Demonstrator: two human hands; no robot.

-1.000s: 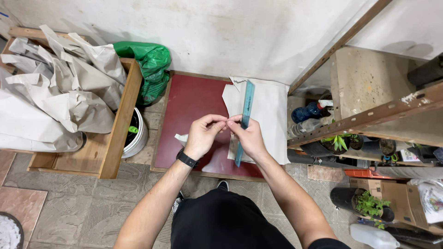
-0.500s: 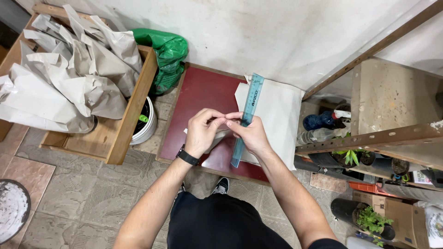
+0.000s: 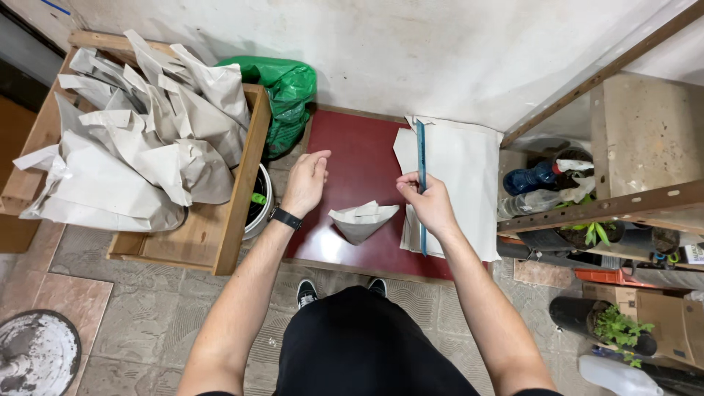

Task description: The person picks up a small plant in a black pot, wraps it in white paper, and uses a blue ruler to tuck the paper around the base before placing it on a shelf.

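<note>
nearest the camera, the person's black-clad lap is filling the lower middle, with two dark shoes [image 3: 339,291] peeking out onto the grey paving stones [image 3: 125,323]. both bare forearms are reaching forward from there.

the right hand [image 3: 429,204] is clenching around a long blue ruler [image 3: 422,169], holding it nearly upright so it is running from below the fist up past the fingers. the left hand [image 3: 306,182], wearing a black wristband [image 3: 284,218], is hovering loose and open over the dark red board [image 3: 352,169], grasping nothing, fingers spread slightly.

between the two hands, a folded grey paper cone [image 3: 362,220] is lying on the red board, free of both hands, just beside the right hand and a little nearer than the left.

under and behind the right hand, a stack of flat grey paper sheets [image 3: 462,176] is resting on the board's right part.

to the left, a wooden crate [image 3: 227,213] is holding a heap of folded paper bags [image 3: 139,139], with a white bucket [image 3: 258,209] wedged beside it. farther back, a green plastic bag [image 3: 282,95] is leaning against the pale wall [image 3: 411,51]. to the right, a rusty metal shelf [image 3: 601,209] is carrying bottles and small green plants.
</note>
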